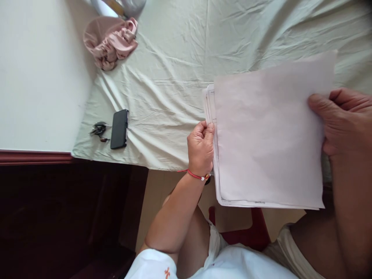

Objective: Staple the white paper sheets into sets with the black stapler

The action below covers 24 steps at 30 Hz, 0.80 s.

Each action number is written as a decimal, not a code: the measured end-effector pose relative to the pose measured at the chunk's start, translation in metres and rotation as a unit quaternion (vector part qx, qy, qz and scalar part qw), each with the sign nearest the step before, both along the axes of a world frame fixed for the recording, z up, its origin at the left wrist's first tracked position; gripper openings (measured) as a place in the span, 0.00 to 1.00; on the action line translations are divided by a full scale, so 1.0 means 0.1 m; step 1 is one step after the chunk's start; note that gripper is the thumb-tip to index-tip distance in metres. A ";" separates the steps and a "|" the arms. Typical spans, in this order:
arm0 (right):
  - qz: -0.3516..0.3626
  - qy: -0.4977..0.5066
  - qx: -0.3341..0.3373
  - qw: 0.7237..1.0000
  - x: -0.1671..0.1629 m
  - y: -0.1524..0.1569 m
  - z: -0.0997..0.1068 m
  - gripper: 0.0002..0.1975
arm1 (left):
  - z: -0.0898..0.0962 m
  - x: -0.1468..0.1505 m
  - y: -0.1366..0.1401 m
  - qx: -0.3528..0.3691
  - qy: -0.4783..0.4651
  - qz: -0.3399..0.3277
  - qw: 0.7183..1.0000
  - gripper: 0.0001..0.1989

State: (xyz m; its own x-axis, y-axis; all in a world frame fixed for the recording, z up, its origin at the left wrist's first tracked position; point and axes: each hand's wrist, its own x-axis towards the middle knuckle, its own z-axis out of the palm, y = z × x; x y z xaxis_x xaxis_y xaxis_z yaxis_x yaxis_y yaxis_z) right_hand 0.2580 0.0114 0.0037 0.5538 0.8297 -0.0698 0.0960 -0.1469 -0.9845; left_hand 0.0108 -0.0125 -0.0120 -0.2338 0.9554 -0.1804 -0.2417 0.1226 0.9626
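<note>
A stack of paper sheets (270, 139) is held up over the near edge of the cloth-covered table. The top sheet is blank and sits slightly askew, so printed edges of the sheets below show at its left and bottom. My left hand (201, 147), with a red string bracelet at the wrist, pinches the stack's left edge between thumb and fingers. At the upper right edge, my right hand (345, 120) grips the paper with its thumb on top; its fingers are partly hidden behind. How many sheets each hand holds I cannot tell.
A pale green cloth (165, 116) with wrinkles covers the table. On its left lie a black phone-like object (119, 129), a bunch of keys (99, 130) and a crumpled pink fabric item (112, 42). A red stool (247, 234) shows beneath me.
</note>
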 end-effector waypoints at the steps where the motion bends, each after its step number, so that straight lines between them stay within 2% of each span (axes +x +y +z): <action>1: -0.005 -0.023 -0.005 1.000 0.01 0.00 -0.01 0.08 | 0.00 -0.01 0.00 -0.003 0.000 0.001 1.000 0.12; 4: -0.028 -0.064 0.008 0.998 0.06 0.01 -0.06 0.08 | 0.00 -0.02 0.01 -0.012 -0.006 0.000 1.000 0.12; 8: -0.024 -0.052 0.050 0.997 0.08 0.00 -0.10 0.08 | 0.01 -0.02 0.01 -0.017 -0.015 -0.001 1.000 0.11; 16: -0.001 -0.059 0.034 0.998 -0.01 -0.04 0.00 0.06 | -0.01 0.00 0.01 0.002 0.016 0.005 1.000 0.11; 24: 0.004 -0.054 0.056 0.997 -0.08 -0.05 0.01 0.00 | -0.05 0.00 0.00 0.012 0.036 -0.005 0.999 0.14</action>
State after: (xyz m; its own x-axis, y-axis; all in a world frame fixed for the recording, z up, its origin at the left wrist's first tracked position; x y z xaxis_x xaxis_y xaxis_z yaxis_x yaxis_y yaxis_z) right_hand 0.2498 0.0067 0.0044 0.5456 0.8339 0.0837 0.2030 -0.0346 -0.9786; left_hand 0.0106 -0.0123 -0.0171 -0.2352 0.9618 -0.1399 -0.1707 0.1008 0.9802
